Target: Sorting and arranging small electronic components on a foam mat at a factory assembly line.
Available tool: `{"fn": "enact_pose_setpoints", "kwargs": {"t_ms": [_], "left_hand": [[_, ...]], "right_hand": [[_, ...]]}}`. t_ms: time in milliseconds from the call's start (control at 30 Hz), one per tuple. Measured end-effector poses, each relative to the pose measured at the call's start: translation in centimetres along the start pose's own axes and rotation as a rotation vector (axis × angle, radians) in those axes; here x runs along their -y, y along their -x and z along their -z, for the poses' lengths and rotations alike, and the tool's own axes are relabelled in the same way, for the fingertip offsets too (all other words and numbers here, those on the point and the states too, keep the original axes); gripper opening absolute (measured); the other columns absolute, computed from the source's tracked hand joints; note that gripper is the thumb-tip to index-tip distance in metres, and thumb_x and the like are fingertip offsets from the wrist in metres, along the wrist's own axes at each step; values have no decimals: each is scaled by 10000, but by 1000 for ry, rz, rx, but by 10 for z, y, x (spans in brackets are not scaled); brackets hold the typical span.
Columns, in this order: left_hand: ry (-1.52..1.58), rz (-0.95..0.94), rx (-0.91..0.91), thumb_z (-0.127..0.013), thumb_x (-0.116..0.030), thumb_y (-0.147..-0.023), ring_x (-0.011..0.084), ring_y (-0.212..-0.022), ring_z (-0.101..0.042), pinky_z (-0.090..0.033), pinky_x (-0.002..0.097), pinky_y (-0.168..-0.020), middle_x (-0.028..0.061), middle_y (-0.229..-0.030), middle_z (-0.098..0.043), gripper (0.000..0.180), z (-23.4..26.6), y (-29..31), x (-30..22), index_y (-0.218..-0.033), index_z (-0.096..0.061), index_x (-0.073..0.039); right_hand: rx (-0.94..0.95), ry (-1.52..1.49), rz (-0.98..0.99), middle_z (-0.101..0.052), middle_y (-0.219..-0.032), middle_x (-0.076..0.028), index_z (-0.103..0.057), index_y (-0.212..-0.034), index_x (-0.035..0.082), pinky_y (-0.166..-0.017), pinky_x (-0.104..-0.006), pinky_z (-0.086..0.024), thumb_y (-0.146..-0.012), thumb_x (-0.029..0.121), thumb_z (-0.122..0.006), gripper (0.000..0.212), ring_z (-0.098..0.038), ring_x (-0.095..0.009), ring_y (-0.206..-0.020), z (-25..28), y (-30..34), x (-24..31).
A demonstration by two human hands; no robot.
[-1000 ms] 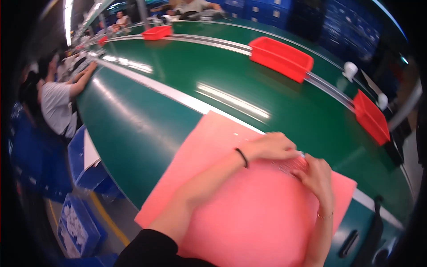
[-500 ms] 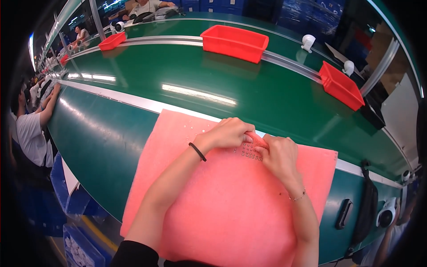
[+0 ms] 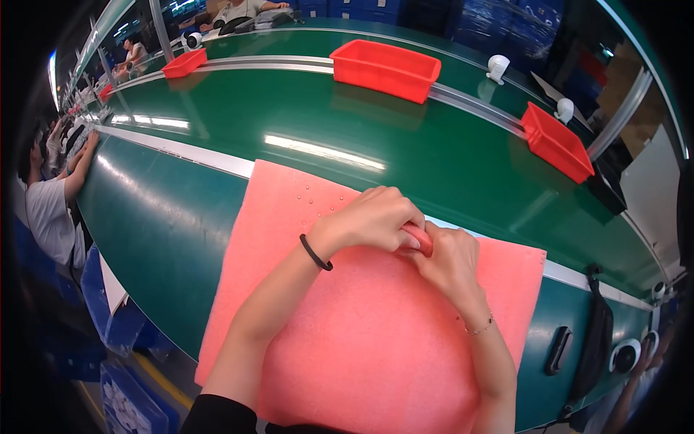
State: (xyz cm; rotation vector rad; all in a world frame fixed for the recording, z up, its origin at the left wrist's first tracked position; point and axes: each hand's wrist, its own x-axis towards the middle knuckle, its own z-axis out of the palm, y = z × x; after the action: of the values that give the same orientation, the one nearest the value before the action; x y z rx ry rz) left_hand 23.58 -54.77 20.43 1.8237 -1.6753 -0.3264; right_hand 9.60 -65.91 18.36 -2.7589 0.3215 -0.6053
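A pink foam sheet point(image 3: 347, 318) lies over the dark green work surface in front of me. My left hand point(image 3: 379, 217) is closed on the sheet near its far edge. Close beside it, my right hand point(image 3: 452, 260) is also closed on the foam. Between my fingers a curled fold of the sheet point(image 3: 419, 240) sticks up. Several small shiny round pieces point(image 3: 309, 202) lie on the sheet beyond my left wrist. What sits inside the fold is hidden by my fingers.
Beyond the sheet runs a green conveyor belt point(image 3: 231, 108). Red bins point(image 3: 387, 71) stand along its far rail, with white camera-like devices point(image 3: 497, 69) past them. A dark oblong object point(image 3: 558, 351) and a black strap point(image 3: 598, 325) lie at the right. A co-worker point(image 3: 54, 206) is at the left.
My hands have come closer together and the fold is curled over more tightly. The rows of small metal pieces beneath it are now out of sight. The sheet's far left corner has shifted outward.
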Motion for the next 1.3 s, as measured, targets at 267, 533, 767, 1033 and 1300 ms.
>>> {"fn": "enact_pose_setpoints", "kwargs": {"t_ms": [267,533,767,1033,1300], "left_hand": [[39,74,198,-694,-308,-827,273,-599,-596,-457,341,-569,139,-728,-675,264,22,7,-12,-890,-736,-55],[67,108,190,-665,-285,-853,251,-650,-635,-490,332,-613,149,-772,-691,282,17,5,-5,-916,-725,-16],[45,145,185,-668,-253,-844,244,-650,-642,-500,327,-628,134,-754,-693,247,13,3,-7,-904,-727,-21],[11,167,119,-675,-234,-826,267,-656,-646,-510,348,-636,147,-723,-678,226,8,5,-7,-898,-719,-24],[-22,133,83,-681,-227,-815,281,-657,-645,-511,360,-634,150,-708,-672,218,4,5,-4,-884,-719,-24]], "right_hand": [[-27,88,130,-580,-553,-120,-614,-705,53,-554,-381,-409,-637,58,-696,106,-563,-278,-512,-4,0,-2],[-37,135,126,-554,-521,-105,-623,-713,53,-555,-380,-411,-665,115,-739,140,-564,-262,-512,-2,-1,3],[-17,144,146,-555,-528,-108,-630,-689,45,-569,-377,-417,-688,144,-732,141,-562,-257,-525,-3,1,-4],[-27,165,142,-559,-535,-101,-616,-684,44,-586,-378,-412,-661,109,-728,132,-570,-252,-543,-6,1,-1],[-35,181,155,-575,-549,-98,-609,-686,43,-592,-380,-415,-647,95,-730,137,-581,-254,-555,-9,0,-1]]}}
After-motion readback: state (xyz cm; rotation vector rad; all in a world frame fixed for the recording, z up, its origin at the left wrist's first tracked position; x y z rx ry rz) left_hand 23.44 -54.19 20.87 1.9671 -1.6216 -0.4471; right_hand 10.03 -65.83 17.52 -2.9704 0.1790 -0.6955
